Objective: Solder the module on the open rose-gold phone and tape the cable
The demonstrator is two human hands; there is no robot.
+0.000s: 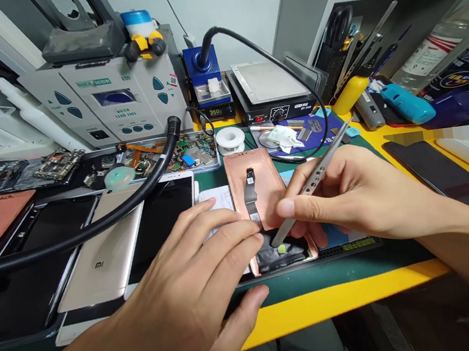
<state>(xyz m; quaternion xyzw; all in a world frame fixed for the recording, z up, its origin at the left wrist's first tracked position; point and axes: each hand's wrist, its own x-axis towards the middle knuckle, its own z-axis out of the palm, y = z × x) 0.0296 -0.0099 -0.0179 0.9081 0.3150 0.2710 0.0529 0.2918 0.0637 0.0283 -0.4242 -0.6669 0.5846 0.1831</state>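
Pink metal-look phone shell (pixel 272 182): directly under and just left of the grip, its length running away from the person.
Right hand (pixel 348 198): thumb and fingers pinched narrow around the tweezers, which slant down to the left.
Tweezers (pixel 318 172): grey, with a row of holes; their tips end over the black film, and whether they touch it cannot be told.
Black film (pixel 293 251): below and left of the grip, at the near end of the shell, with a small yellow-green patch (pixel 282 249) beside the tips.
Flex cable (pixel 250 190): dark, lying on the shell left of the grip.
Left hand (pixel 195 271): left of the grip, palm down, holding nothing visible; fingers outstretched, tips at the shell's left edge, thumb spread apart.
Gold phone back (pixel 95 261): well left of the grip, bearing a "mi" mark.
White spool (pixel 231 142): beyond the grip, to its left.
Hot plate (pixel 270 97): farther beyond the grip.
Dark phone (pixel 430 166): right of the grip.
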